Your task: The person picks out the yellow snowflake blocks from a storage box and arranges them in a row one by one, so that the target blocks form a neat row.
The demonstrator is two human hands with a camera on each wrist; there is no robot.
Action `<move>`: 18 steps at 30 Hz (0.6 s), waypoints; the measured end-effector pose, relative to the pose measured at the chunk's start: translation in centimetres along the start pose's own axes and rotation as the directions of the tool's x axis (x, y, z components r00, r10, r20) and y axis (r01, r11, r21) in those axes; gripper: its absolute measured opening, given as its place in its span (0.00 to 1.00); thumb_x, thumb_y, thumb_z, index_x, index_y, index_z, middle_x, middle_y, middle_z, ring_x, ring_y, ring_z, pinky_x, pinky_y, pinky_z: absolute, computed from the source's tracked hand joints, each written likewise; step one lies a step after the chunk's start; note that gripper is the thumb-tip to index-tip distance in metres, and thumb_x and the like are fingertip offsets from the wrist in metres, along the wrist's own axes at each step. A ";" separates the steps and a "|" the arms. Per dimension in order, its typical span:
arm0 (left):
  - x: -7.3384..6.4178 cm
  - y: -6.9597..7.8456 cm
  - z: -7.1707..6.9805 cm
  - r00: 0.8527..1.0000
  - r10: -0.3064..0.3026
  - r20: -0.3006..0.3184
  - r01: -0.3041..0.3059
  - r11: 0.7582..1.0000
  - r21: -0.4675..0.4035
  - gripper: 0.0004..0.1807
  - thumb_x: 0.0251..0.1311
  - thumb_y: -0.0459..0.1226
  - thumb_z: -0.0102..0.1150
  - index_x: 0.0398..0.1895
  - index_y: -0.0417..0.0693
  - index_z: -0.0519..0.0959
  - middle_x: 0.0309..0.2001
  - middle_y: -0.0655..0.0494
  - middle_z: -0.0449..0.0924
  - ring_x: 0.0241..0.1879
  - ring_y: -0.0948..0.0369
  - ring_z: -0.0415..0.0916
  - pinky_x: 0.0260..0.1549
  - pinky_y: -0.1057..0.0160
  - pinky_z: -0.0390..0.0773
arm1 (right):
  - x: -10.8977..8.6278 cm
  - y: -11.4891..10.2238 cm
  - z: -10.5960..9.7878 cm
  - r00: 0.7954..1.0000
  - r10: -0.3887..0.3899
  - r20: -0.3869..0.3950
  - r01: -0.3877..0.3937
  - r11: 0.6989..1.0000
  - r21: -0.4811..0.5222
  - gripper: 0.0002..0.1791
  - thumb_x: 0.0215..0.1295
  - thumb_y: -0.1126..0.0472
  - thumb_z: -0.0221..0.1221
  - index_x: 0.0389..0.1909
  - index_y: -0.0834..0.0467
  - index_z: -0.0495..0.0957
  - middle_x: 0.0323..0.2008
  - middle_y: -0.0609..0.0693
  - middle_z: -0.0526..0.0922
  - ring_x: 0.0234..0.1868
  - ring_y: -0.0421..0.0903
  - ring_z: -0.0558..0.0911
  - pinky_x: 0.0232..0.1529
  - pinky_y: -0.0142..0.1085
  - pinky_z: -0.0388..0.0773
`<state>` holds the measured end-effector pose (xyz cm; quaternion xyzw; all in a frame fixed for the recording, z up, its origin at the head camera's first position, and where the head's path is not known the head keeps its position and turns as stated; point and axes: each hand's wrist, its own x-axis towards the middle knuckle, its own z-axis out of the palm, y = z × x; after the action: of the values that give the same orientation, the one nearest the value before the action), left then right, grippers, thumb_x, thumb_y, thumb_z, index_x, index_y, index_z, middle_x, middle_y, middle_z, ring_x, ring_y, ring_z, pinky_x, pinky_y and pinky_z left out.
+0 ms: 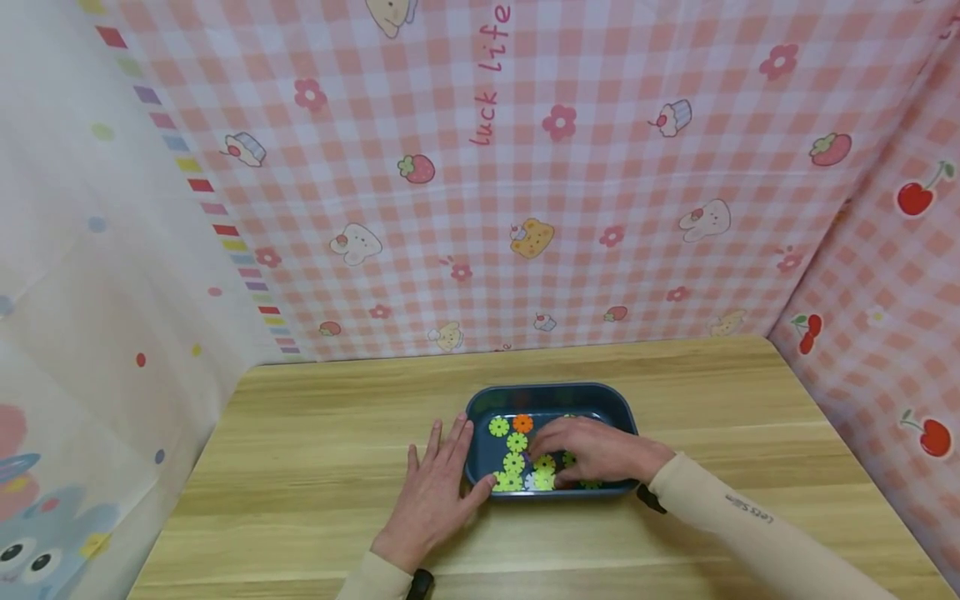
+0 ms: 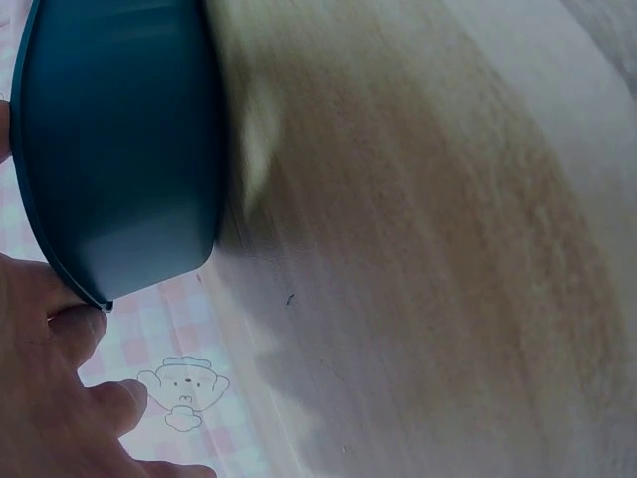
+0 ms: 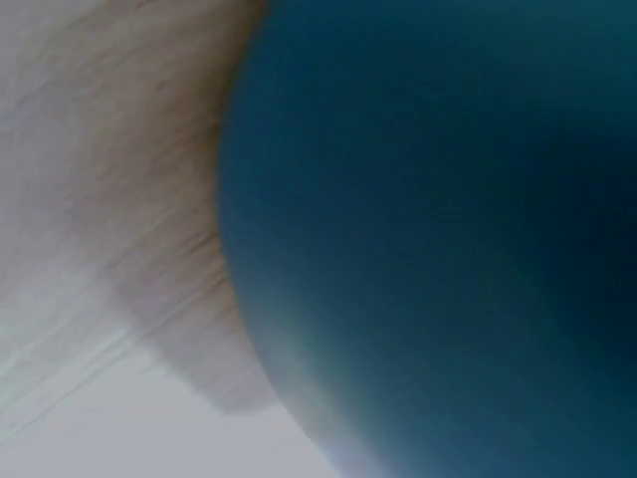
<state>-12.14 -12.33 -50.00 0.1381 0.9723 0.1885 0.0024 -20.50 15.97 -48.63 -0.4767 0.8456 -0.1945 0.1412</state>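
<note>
The relation that counts is between the right hand (image 1: 588,450) and the small notched discs lying in the blue tray (image 1: 540,398): most of them are to the left of its fingertips, with others partly covered beneath the palm. The tray sits on the wooden surface (image 1: 300,467) with its long axis running from side to side, and the right forearm comes in over the right end, so the hand points inward roughly along that length.

Just left of those fingertips, yellow-green discs (image 1: 513,463) form a loose column from the far side towards the near wall, with an orange disc (image 1: 522,424) near its far end and a pale disc (image 1: 530,481) close to the near wall. A dark purple disc (image 1: 527,457) shows right at the fingertips. The right fingers bend down among the pieces, but I cannot tell whether they pinch anything (the right wrist view shows blue tray and surface, no fingertips).

The left hand (image 1: 435,496) is at the opposite end, fingers extended and spread, fingertips at the left rim and thumb by the near left corner; it seems to steady the tray. The right hand is nearer to the middle discs, while the leftmost ones lie closer to the left thumb.
</note>
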 end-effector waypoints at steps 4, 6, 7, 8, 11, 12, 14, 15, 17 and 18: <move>0.0 0.0 0.0 1.000 0.000 0.000 0.000 1.000 0.001 0.46 0.72 0.64 0.49 0.83 0.47 0.57 0.83 0.53 0.50 0.81 0.42 0.43 0.69 0.24 0.51 | 0.1 0.1 0.2 1.000 -0.023 0.006 0.023 1.000 -0.004 0.20 0.65 0.56 0.72 0.58 0.46 0.85 0.62 0.41 0.80 0.67 0.41 0.75 0.70 0.45 0.72; 0.0 0.0 0.0 1.000 0.001 -0.002 -0.001 1.000 -0.002 0.46 0.72 0.63 0.49 0.83 0.47 0.57 0.83 0.53 0.50 0.81 0.42 0.43 0.69 0.24 0.51 | 0.1 0.1 0.3 0.999 -0.040 0.005 0.040 0.999 -0.019 0.20 0.65 0.57 0.72 0.58 0.47 0.85 0.62 0.41 0.80 0.67 0.41 0.75 0.69 0.44 0.72; 0.0 0.1 0.0 1.000 0.001 -0.003 -0.001 1.000 -0.002 0.46 0.72 0.63 0.48 0.83 0.47 0.56 0.83 0.53 0.50 0.81 0.42 0.43 0.70 0.25 0.51 | 0.1 0.1 0.4 0.999 -0.047 0.006 0.047 0.998 -0.031 0.20 0.65 0.57 0.72 0.57 0.47 0.85 0.62 0.42 0.80 0.67 0.41 0.75 0.69 0.44 0.72; -0.1 0.1 0.0 1.000 0.000 -0.002 0.000 1.000 -0.002 0.45 0.72 0.63 0.48 0.83 0.47 0.56 0.83 0.53 0.49 0.81 0.42 0.43 0.70 0.25 0.51 | 0.1 0.1 0.4 0.998 -0.054 0.007 0.055 0.998 -0.043 0.20 0.65 0.58 0.72 0.57 0.47 0.85 0.62 0.42 0.80 0.67 0.42 0.75 0.69 0.44 0.73; -0.1 0.0 0.0 1.000 0.003 -0.004 -0.003 1.000 -0.002 0.45 0.73 0.63 0.48 0.83 0.47 0.56 0.83 0.53 0.49 0.81 0.42 0.43 0.70 0.25 0.51 | 0.2 0.1 0.6 0.997 -0.076 0.007 0.076 0.994 -0.074 0.19 0.64 0.59 0.72 0.57 0.48 0.86 0.62 0.43 0.80 0.67 0.43 0.75 0.68 0.44 0.73; -0.1 0.0 0.0 1.000 0.003 -0.005 -0.003 1.000 -0.001 0.45 0.73 0.63 0.49 0.83 0.47 0.56 0.83 0.52 0.49 0.81 0.42 0.43 0.70 0.25 0.51 | 0.2 0.1 0.7 0.997 -0.079 0.008 0.079 0.994 -0.081 0.20 0.64 0.60 0.73 0.57 0.48 0.86 0.62 0.43 0.80 0.67 0.43 0.75 0.68 0.44 0.73; -0.1 0.0 0.1 1.000 0.004 -0.004 -0.004 1.000 0.001 0.45 0.73 0.62 0.49 0.83 0.47 0.56 0.83 0.52 0.49 0.81 0.42 0.43 0.70 0.25 0.51 | 0.1 0.1 0.8 0.997 -0.080 0.008 0.081 0.993 -0.090 0.20 0.64 0.60 0.72 0.56 0.48 0.86 0.62 0.43 0.80 0.67 0.43 0.75 0.68 0.44 0.74; -0.1 0.0 0.1 1.000 0.005 -0.005 -0.005 1.000 0.001 0.45 0.73 0.62 0.49 0.83 0.46 0.56 0.83 0.52 0.49 0.81 0.42 0.43 0.70 0.25 0.51 | 0.1 0.2 0.9 0.997 -0.078 0.009 0.078 0.993 -0.092 0.19 0.64 0.60 0.72 0.56 0.47 0.86 0.62 0.43 0.80 0.67 0.43 0.75 0.68 0.44 0.74; -0.1 0.0 0.1 1.000 0.005 -0.006 -0.005 1.000 0.000 0.45 0.73 0.63 0.49 0.83 0.46 0.56 0.83 0.52 0.50 0.81 0.41 0.43 0.70 0.25 0.51 | 0.1 0.2 0.9 0.997 -0.076 0.009 0.077 0.992 -0.095 0.19 0.65 0.61 0.72 0.56 0.47 0.86 0.62 0.42 0.80 0.67 0.43 0.75 0.68 0.44 0.74; -0.2 0.1 0.1 1.000 0.006 -0.007 -0.006 1.000 -0.001 0.45 0.73 0.63 0.49 0.83 0.46 0.57 0.83 0.52 0.50 0.81 0.41 0.43 0.69 0.25 0.51 | 0.1 0.2 1.0 0.997 -0.077 0.009 0.077 0.992 -0.097 0.19 0.65 0.61 0.72 0.56 0.47 0.86 0.62 0.42 0.80 0.67 0.43 0.75 0.68 0.44 0.74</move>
<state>-11.96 -12.28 -50.08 0.1402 0.9718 0.1893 -0.0017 -20.28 15.80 -49.57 -0.5157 0.8346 -0.1574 0.1123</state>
